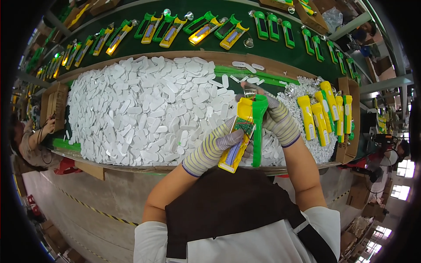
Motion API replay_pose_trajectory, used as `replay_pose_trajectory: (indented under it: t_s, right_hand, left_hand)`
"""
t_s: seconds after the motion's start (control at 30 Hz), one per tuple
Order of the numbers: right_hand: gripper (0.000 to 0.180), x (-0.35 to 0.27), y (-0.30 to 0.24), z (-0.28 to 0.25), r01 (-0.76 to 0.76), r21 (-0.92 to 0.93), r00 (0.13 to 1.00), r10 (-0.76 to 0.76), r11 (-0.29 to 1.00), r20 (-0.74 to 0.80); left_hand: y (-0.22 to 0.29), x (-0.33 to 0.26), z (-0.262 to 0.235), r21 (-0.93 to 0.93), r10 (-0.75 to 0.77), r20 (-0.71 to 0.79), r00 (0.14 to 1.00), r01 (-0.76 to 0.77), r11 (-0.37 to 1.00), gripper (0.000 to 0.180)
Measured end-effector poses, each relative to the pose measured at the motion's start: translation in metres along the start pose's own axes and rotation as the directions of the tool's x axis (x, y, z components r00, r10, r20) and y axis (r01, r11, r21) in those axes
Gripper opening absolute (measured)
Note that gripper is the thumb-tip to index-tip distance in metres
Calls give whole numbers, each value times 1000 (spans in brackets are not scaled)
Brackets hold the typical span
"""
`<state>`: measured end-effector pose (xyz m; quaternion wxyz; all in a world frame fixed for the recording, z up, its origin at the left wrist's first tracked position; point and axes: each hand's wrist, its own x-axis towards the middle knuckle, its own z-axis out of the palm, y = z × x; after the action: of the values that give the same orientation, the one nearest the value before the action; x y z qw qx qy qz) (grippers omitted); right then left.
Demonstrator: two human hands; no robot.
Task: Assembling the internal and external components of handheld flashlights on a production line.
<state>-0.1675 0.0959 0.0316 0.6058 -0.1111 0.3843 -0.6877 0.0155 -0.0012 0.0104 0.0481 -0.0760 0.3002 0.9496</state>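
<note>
In front of my chest is an opened flashlight, its two casing halves side by side. My left hand [221,139], in a striped fingerless glove, grips the yellow casing half [230,161], which tilts up to the right. Inside it show a green circuit board [244,126] and a pale purple battery [236,152]. My right hand [280,117], gloved the same way, is closed round the green casing half [258,131] from the right. A shiny reflector [250,92] sits at the top by my right fingertips. Some fingers are hidden behind the casing.
A wide cardboard-edged tray [184,54] holds a heap of white plastic strips [149,109]. Several yellow flashlights [322,114] lie at its right. Beyond, a green conveyor belt [245,9] carries opened flashlights [204,30]. A co-worker's hand [47,126] is at the far left.
</note>
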Motion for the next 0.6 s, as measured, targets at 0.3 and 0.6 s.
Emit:
replay_pose_trajectory:
  t_s: [0.3, 0.6]
  right_hand:
    - [66, 17, 10, -29, 261, -246, 959, -281, 933, -48]
    - [37, -55, 53, -2, -47, -968, 882, -445, 245, -155]
  left_hand:
    - [-7, 7, 4, -9, -23, 3, 1000, 23, 1000, 45]
    - [-10, 33, -29, -19, 132, -285, 949, -144, 989, 59]
